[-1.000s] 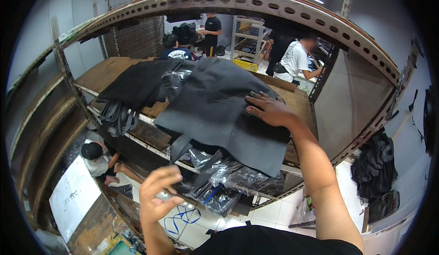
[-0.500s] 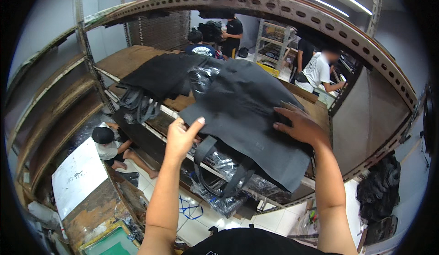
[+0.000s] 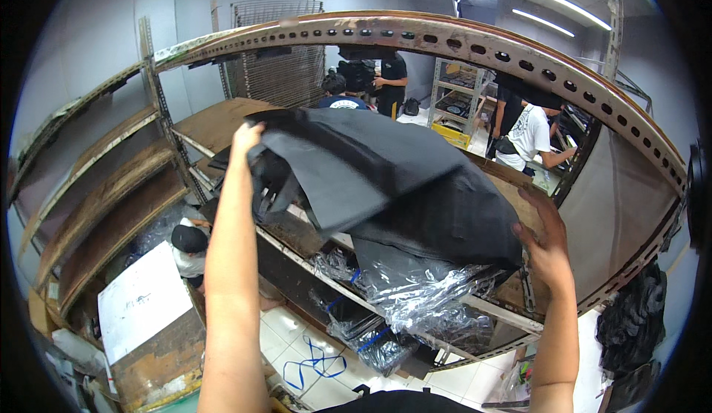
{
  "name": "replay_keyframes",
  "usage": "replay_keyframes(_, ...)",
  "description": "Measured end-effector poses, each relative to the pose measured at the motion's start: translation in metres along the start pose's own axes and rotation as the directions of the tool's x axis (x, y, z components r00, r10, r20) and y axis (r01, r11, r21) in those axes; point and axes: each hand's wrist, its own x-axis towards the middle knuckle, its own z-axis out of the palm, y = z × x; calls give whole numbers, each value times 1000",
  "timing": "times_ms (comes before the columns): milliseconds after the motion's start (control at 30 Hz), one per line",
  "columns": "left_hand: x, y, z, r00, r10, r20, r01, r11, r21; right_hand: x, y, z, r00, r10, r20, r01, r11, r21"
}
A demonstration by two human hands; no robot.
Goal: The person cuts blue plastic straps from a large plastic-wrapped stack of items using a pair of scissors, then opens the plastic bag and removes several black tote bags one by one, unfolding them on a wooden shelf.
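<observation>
A large stack of dark grey fabric (image 3: 400, 183) is being held up above the wooden shelf (image 3: 222, 120) of a metal rack, gripped at its far left corner by the left hand (image 3: 246, 140), whose fingers are being curled over the cloth edge, though how tightly cannot be told. The stack's lower right edge is being supported by the right hand (image 3: 546, 246), with the fingers being kept spread and upright against it. Clear plastic bags (image 3: 426, 294) are being left hanging beneath the fabric, over the shelf's front rail.
</observation>
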Motion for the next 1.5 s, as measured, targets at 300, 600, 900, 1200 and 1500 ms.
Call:
replay_keyframes(300,-30,-60,-7,896,-267,-356,300,953,39,-60,17,-37,970,242,-1,-241,969,-46)
replay_keyframes(600,-2,-110,-11,856,-211,-472,375,882,284,-62,-1,-47,960,278,-5,-278,957,-87)
replay_keyframes(900,-169,166,73,917,337,-215,-351,936,-31,-17,-18,-1,903,-51,426,178,948,-265)
replay_keyframes(1200,-344,264,57,753,640,155,-552,742,-382,3,-9,28,863,-170,476,422,760,-494)
replay_keyframes(1500,-374,295,65,807,454,377,-224,827,-516,33,-25,13,933,51,356,-112,982,152)
